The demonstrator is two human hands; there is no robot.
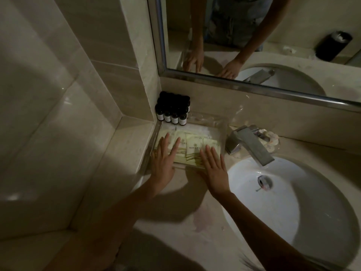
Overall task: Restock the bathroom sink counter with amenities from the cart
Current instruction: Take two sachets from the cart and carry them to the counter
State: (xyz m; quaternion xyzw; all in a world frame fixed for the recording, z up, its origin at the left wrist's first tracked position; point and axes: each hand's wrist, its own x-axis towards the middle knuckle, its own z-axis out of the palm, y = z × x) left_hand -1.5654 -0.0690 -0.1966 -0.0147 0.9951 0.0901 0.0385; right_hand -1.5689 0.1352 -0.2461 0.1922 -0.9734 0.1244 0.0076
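A clear tray (214, 122) sits in the counter's back left corner and holds several pale yellow amenity packets (192, 144) laid in a row. My left hand (163, 161) lies flat on the left packets with straight, spread fingers. Flat as well, my right hand (214, 169) presses the right packets at the tray's front edge. Behind the tray, several small dark bottles (172, 109) with white labels stand packed together against the wall.
A chrome faucet (250, 143) juts over the white sink basin (293, 202) to the right of the tray. The mirror (273, 36) above shows my arms and a dark cylindrical holder. Tiled wall closes the left side. Beige counter (185, 222) stretches toward me.
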